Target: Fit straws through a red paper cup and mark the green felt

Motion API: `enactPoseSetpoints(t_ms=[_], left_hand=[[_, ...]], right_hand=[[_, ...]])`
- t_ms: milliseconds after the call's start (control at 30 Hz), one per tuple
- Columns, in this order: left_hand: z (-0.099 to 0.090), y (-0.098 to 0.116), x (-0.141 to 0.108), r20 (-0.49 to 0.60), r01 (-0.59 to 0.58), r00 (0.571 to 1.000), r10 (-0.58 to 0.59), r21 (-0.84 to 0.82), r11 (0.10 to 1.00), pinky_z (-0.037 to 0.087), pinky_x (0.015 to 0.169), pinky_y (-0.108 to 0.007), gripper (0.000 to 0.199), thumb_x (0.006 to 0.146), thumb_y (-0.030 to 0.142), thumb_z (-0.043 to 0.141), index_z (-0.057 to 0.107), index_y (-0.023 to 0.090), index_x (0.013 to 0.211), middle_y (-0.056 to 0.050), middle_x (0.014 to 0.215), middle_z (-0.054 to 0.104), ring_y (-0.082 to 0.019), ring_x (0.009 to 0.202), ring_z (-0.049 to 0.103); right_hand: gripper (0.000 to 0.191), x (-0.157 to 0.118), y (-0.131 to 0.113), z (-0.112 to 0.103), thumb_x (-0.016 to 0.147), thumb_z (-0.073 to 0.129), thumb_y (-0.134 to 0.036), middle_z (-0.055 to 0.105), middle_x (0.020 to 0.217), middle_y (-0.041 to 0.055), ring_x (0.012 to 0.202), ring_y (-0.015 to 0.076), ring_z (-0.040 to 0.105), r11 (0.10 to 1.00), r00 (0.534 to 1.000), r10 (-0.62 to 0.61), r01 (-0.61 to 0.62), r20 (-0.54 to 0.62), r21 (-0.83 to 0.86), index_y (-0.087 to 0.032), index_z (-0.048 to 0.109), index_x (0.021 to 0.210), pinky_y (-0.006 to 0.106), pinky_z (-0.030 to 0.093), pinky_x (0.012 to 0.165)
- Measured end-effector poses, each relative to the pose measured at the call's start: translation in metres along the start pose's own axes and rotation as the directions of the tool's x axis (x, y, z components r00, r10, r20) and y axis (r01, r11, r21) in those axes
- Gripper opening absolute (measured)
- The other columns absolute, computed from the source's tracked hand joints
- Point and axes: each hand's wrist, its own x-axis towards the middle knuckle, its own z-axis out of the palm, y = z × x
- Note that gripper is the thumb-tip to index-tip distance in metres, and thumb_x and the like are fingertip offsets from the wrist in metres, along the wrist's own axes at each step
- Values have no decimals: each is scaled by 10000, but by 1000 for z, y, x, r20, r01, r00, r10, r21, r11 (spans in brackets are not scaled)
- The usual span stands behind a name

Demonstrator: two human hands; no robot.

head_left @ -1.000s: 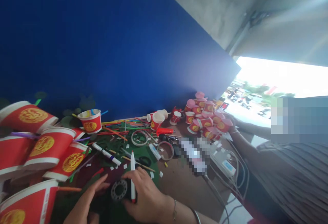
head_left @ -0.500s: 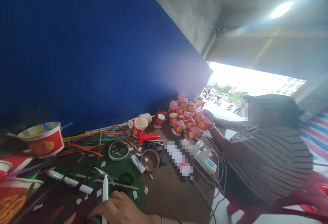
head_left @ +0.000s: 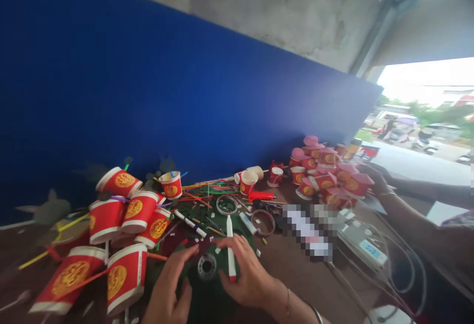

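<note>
My left hand (head_left: pixel 172 287) is over the dark green mat, with thumb and fingers apart and nothing between them. To its right, my right hand (head_left: pixel 246 274) has a white marker (head_left: pixel 230 247) with a red end lying between its thumb and fingers. Between both hands a small round ring-shaped object (head_left: pixel 207 266) sits on the mat, touched by neither. Red paper cups (head_left: pixel 128 215) with gold emblems are piled left of my left hand. A second white marker (head_left: pixel 189 222) with a dark band lies beyond the hands.
Coloured sticks (head_left: pixel 200 190), clear tape rolls (head_left: pixel 226 205), a glue tube (head_left: pixel 247 223) and a red tool (head_left: pixel 261 196) lie further back. Pink-topped cups (head_left: pixel 328 166) stand at right near another person's arm (head_left: pixel 414 210), beside a power strip (head_left: pixel 365 250) with cables. A blue panel (head_left: pixel 166 97) rises behind.
The view has swung left, bringing more cups into sight. My left hand has come fully into view. The marker at my right hand now has its red end towards me.
</note>
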Motion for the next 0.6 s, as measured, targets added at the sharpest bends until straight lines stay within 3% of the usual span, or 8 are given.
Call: enactPoseSetpoints(t_ms=[33, 133, 200, 333, 433, 467, 533, 600], left_hand=[[-11, 14, 7, 12, 41, 999, -40, -37, 998, 515, 924, -258, 368, 850, 163, 442, 545, 214, 1200, -59, 1186, 628, -174, 1105, 598], [-60, 67, 35, -143, 184, 966, -214, -198, 963, 489, 964, -302, 308, 889, 308, 482, 580, 226, 1168, -49, 1239, 597, -201, 1134, 573], [-96, 105, 53, -225, 178, 937, -267, -353, 919, 523, 914, -314, 313, 856, 300, 531, 586, 206, 1150, -45, 1182, 628, -211, 1085, 600], [-140, 162, 69, -395, 167, 827, -400, -506, 846, 554, 819, -317, 303, 792, 192, 547, 575, 108, 1083, -51, 1027, 663, -203, 1001, 620], [-143, 159, 55, -499, 127, 825, -266, -294, 947, 504, 922, -327, 273, 860, 298, 533, 599, 142, 1074, -28, 1038, 658, -176, 982, 615], [-141, 147, 47, -424, 153, 879, -220, -187, 970, 496, 938, -334, 293, 864, 343, 530, 605, 160, 1081, -30, 1066, 655, -187, 999, 611], [-132, 115, 29, -333, 181, 926, -177, -19, 983, 502, 930, -342, 329, 862, 390, 511, 601, 191, 1107, -40, 1139, 639, -222, 1049, 599], [-118, 80, 12, -296, 186, 943, -151, 93, 978, 531, 872, -313, 331, 829, 400, 527, 610, 236, 1103, -19, 1125, 648, -236, 1066, 597]], right_hand=[[431, 1, -7, -11, 674, 533, -111, 621, 1065, 68, 983, 207, 576, 1000, 998, -12, 14, -63, 25, -205, 470, 1090, 379, 452, 901], [300, 0, -31, -55, 794, 519, -154, 634, 1073, 67, 943, 176, 609, 989, 964, 58, -20, -259, 148, -225, 481, 1083, 323, 489, 845], [233, -4, -43, -84, 845, 506, -195, 643, 1055, 66, 870, 164, 623, 980, 940, 105, -43, -325, 192, -236, 501, 1075, 302, 503, 777], [106, -18, -30, -107, 845, 528, -234, 667, 924, 48, 780, 158, 623, 994, 929, 111, -96, -352, 59, -216, 557, 945, 285, 492, 717], [62, -30, 3, -97, 840, 502, -230, 654, 818, 32, 770, 164, 612, 979, 941, 136, -175, -309, -103, -197, 553, 845, 289, 472, 725], [56, -34, 13, -93, 825, 506, -231, 640, 774, 27, 735, 165, 599, 967, 940, 140, -198, -310, -162, -195, 549, 829, 285, 460, 692], [74, -47, 28, -89, 801, 491, -203, 638, 782, 34, 758, 176, 590, 944, 945, 152, -225, -289, -240, -193, 558, 833, 293, 448, 703], [138, -66, 38, -91, 783, 439, -161, 635, 809, 48, 792, 186, 585, 932, 944, 176, -251, -278, -260, -191, 559, 843, 309, 446, 729]])
